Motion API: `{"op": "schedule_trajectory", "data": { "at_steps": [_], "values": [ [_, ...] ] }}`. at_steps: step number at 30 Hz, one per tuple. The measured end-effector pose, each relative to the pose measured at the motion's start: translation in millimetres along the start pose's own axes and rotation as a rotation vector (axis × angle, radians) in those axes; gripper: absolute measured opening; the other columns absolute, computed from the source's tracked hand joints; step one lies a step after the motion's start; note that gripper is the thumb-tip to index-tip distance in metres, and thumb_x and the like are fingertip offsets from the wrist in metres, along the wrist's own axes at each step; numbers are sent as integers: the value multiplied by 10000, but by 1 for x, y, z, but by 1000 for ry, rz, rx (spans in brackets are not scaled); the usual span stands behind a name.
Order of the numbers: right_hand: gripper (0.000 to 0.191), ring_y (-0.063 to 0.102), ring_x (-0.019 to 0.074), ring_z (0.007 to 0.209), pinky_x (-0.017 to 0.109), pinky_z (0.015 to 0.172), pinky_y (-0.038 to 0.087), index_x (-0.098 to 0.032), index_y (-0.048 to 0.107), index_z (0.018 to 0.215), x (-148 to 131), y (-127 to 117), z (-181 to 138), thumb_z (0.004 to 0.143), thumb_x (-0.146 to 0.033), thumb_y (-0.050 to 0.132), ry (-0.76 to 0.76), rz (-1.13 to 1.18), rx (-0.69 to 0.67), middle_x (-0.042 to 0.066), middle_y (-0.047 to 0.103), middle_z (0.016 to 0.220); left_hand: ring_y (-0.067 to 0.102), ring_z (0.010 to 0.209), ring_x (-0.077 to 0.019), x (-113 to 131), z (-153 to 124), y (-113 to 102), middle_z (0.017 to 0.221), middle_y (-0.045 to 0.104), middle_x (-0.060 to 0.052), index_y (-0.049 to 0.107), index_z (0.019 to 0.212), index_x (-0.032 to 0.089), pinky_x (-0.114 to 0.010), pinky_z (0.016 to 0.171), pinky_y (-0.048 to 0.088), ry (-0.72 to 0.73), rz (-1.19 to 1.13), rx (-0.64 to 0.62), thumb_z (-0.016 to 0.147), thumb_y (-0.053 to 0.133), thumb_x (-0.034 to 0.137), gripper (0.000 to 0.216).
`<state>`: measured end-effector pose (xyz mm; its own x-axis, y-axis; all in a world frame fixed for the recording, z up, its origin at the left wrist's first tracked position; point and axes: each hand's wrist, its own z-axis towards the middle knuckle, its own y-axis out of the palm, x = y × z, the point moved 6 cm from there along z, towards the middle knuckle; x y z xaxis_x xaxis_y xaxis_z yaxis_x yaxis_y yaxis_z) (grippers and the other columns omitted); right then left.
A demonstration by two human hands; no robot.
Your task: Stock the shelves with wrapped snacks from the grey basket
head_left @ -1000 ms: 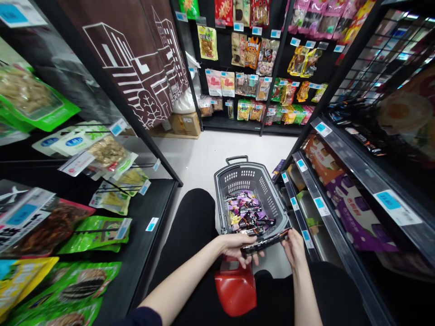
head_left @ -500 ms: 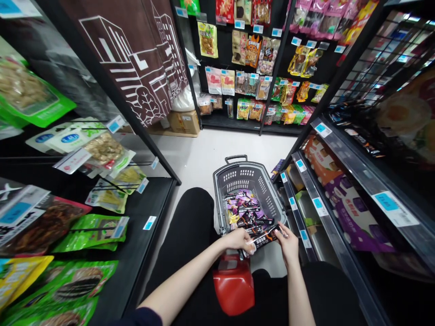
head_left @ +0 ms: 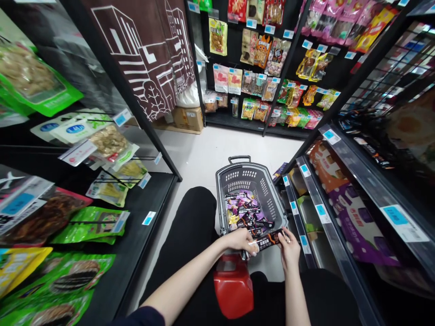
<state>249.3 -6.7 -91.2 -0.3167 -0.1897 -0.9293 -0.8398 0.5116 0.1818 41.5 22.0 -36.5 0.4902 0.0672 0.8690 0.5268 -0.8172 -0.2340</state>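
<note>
Between my two hands stretches a long black snack packet [head_left: 267, 241] with white lettering and orange marks. My left hand [head_left: 238, 240] pinches its left end, and my right hand [head_left: 289, 248] grips its right end with thumb and fingers. Both hands are over the near rim of a grey shopping basket [head_left: 226, 171]. Inside the basket lies a pile of purple and black snack packets [head_left: 246, 208], with a little yellow showing. A red plastic part [head_left: 234, 290] sits below my left hand, in front of my dark trousers.
On the left, bagged snacks [head_left: 90, 222] hang on hooks above a black shelf [head_left: 146, 235]. Tiered shelves on the right carry purple and orange boxes [head_left: 356, 217] and price tags. A rack of hanging packets [head_left: 251, 77] closes the far end, beside a cardboard box [head_left: 188, 118].
The black packet has turned so that its printed face shows more. My hands remain at its two ends. The view has shifted slightly, moving the far rack rightward.
</note>
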Motion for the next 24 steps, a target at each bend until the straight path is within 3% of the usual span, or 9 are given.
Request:
{"op": "schedule_trajectory", "data": {
  "at_steps": [4,9,13,17,19,20,24],
  "values": [
    [603,660,216,740,335,652,538,-150,604,1054,6,2,0,510,-318,802,48,25,19,82,695,833,508,449,-122,-16,1,12,459,547,18,675,690,134,-241,517,418,-134,-155,-140,555,718,528,419],
    [534,652,228,772,356,670,535,-149,628,990,6,2,3,522,-350,788,36,14,12,92,690,875,577,497,-196,-27,-1,18,450,549,-6,600,671,143,-336,536,482,-275,-312,-219,570,707,552,435],
    [452,635,202,824,382,758,511,-217,614,1001,-12,-5,5,598,-373,748,-27,92,-54,53,664,952,604,567,-177,-7,-9,30,647,638,-50,589,799,143,-351,579,508,-212,-599,-414,604,634,643,538],
    [362,616,179,805,444,849,459,-292,601,986,-27,-7,-2,652,-367,718,-33,223,-141,8,648,858,565,573,-120,12,-17,49,815,637,-71,563,952,163,-305,564,493,-154,-854,-617,663,574,658,574],
    [314,614,185,816,482,891,429,-308,607,964,-28,-4,-6,679,-409,689,-7,277,-194,-2,642,817,533,549,-103,6,-12,52,784,609,-39,557,940,166,-276,546,473,-190,-791,-540,612,688,549,521],
    [293,615,191,832,497,907,415,-306,614,943,-28,-2,-8,687,-436,674,3,292,-219,-4,642,810,521,539,-100,0,-7,49,756,589,-15,552,923,167,-269,543,464,-202,-711,-422,577,734,473,497],
    [249,602,239,987,506,962,373,-259,639,858,-24,8,-12,666,-404,703,38,275,-271,7,655,930,557,689,-162,-12,4,12,770,574,7,547,863,165,-281,659,442,-90,-119,227,497,765,242,433]
  ]
}}
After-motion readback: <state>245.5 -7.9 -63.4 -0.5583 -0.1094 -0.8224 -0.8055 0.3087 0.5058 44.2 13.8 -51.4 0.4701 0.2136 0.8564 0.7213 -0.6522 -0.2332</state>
